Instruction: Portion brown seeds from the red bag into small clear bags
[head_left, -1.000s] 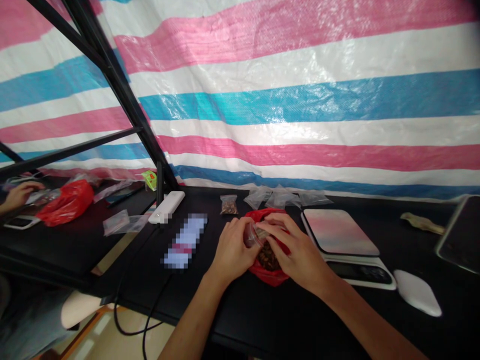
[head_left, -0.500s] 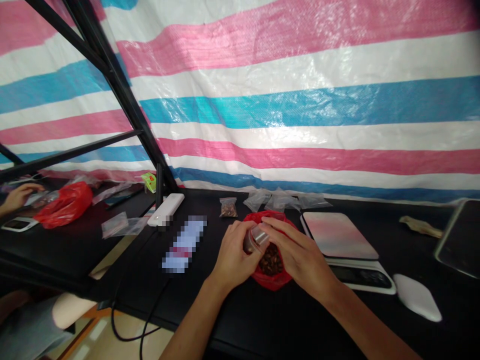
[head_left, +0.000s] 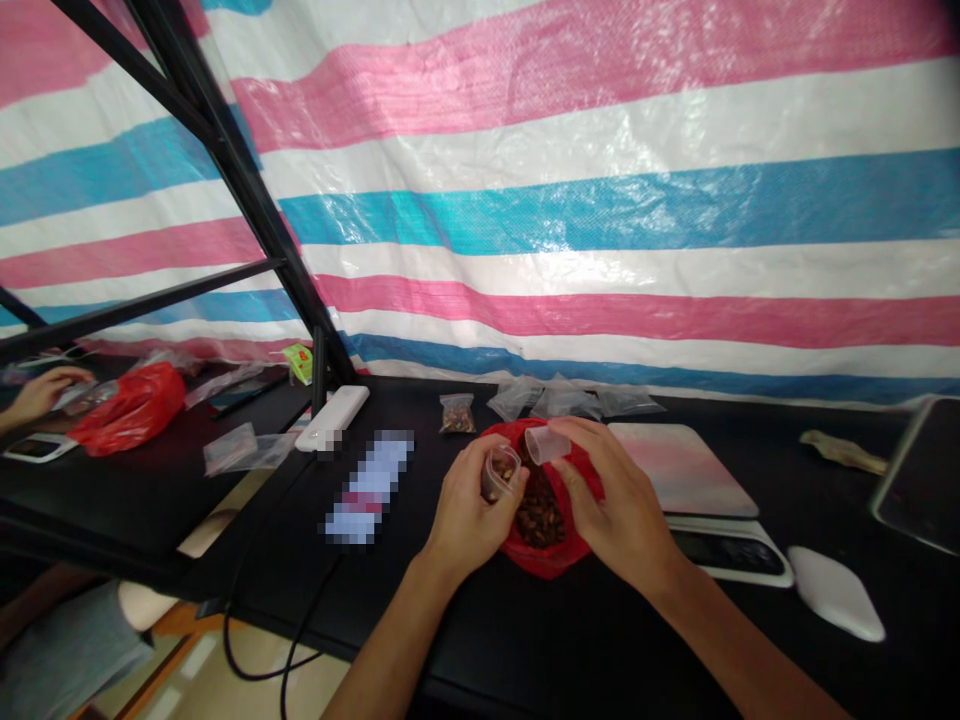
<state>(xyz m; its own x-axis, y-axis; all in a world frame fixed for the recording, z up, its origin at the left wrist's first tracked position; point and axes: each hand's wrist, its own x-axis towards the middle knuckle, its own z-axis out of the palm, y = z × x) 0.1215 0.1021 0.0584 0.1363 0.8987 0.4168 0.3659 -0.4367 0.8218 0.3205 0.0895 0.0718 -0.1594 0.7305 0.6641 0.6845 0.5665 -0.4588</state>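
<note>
My left hand [head_left: 469, 505] is closed round a small clear plastic bag [head_left: 491, 466], its mouth held open and some brown bits inside. In my right hand [head_left: 619, 490] is a small clear plastic cup [head_left: 546, 444], gripped between thumb and fingers and tilted on its side, its mouth facing the small bag. Cup and bag are apart. Beneath both hands stands an open red plastic bag [head_left: 551, 562] with brown dried pieces [head_left: 540, 515] in it. Behind my left hand lies a filled small zip bag [head_left: 457, 414].
Flat clear bags [head_left: 566, 400] lie at the back. On the right are a kitchen scale [head_left: 682, 470], a white rounded case [head_left: 836, 592] and a dark tablet-like object [head_left: 922, 480]. A blurred phone [head_left: 371, 488] and white power bank [head_left: 334, 418] lie left. Another person's hand [head_left: 49, 393] is far left.
My right hand has moved the cup up and right, away from the small bag's mouth. The bag's opening and brown bits now show. My left hand stays almost in place.
</note>
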